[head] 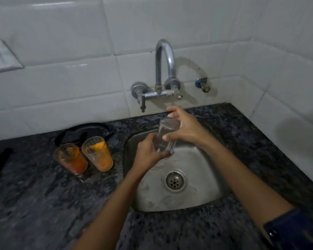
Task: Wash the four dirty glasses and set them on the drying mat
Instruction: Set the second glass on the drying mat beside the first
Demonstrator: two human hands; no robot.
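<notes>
A clear glass (166, 136) is held tilted over the steel sink (202, 177), below the curved tap (165, 67). My left hand (148, 152) grips its lower end from the left. My right hand (182, 126) wraps round its upper part near the rim. Two dirty glasses smeared with orange residue stand upright on the counter left of the sink: one (71, 158) further left, the other (98, 153) beside it. I cannot tell whether water is running. No drying mat is in view.
The dark speckled stone counter (43, 204) surrounds the sink. A black pan-like object (83, 131) lies behind the dirty glasses. A black handle (0, 163) sits at the far left. White tiled walls close in behind and to the right.
</notes>
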